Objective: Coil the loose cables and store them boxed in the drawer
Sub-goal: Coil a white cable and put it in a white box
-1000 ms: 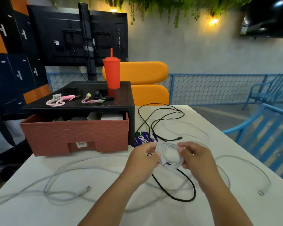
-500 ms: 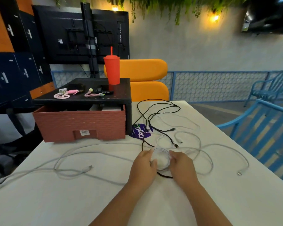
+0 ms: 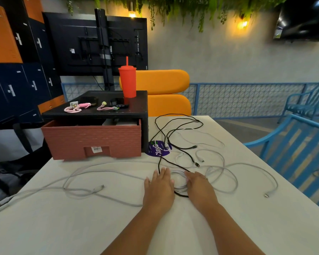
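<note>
While your two hands lie flat on the white tabletop (image 3: 63,227), the step in hand looks like setting down one finished coil: the small white coiled cable (image 3: 179,181) sits on the table between them. Your left hand (image 3: 159,184) has its fingers straight and together, its inner edge against the coil. Your right hand (image 3: 199,186) is flat too, its fingertips over the coil's other rim. Neither grips anything (whether the coil is tied I cannot tell).

A thin black cable (image 3: 180,195) passes under the coil and loops out between your wrists. Left of your left hand a long pale grey cable (image 3: 99,188) sprawls loose. Right of your right hand lies a white cable with a metal plug (image 3: 267,194). Beyond your fingertips more black and white leads tangle over a round purple sticker (image 3: 159,150).

Farther off, beyond and left of your left hand, stands the brick-patterned reddish-brown drawer (image 3: 92,138), pulled partly out of a black desk stand (image 3: 99,114).

I judge the next move needs a box for this coil, or else a fresh lead to wind. The drawer's front hides its inside, and the pale shapes at its top edge are hard to make out.
</note>
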The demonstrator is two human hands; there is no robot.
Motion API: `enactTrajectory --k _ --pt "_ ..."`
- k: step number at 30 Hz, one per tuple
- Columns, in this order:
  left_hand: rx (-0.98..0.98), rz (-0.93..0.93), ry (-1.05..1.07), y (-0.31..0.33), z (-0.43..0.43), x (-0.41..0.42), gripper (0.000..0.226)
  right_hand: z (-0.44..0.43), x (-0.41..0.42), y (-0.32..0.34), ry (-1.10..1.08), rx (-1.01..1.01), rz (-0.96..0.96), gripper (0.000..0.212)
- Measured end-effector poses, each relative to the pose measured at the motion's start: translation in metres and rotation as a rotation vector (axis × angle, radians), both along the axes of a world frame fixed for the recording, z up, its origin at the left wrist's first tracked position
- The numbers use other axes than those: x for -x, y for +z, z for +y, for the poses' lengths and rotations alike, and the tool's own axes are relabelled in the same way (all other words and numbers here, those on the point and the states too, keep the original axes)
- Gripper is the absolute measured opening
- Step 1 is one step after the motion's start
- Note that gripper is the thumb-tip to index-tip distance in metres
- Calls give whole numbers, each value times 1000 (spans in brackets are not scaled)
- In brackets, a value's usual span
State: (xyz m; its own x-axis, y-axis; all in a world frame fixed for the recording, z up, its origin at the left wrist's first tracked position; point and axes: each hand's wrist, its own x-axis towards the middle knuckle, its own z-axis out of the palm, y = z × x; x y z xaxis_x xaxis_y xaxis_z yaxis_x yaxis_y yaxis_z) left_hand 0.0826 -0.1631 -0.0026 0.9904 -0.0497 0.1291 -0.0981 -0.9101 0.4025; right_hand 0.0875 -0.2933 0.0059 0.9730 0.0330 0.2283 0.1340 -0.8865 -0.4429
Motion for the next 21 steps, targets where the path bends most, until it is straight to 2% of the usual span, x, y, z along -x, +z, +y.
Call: enactTrajectory --k 5,11,17,21 --pt "153 -59 23 0 2 0 53 -1 -2 -3 27 -193 -66 24" --pt "449 -162 76 -5 8 2 48 -5 4 -1 15 -360 -77 36" --pt "713 -297 137 3 13 9 37 -8 5 -4 10 -432 -136 36" --pt "672 -315 77 16 33 6 33 -5 3 4 23 -387 -218 40"
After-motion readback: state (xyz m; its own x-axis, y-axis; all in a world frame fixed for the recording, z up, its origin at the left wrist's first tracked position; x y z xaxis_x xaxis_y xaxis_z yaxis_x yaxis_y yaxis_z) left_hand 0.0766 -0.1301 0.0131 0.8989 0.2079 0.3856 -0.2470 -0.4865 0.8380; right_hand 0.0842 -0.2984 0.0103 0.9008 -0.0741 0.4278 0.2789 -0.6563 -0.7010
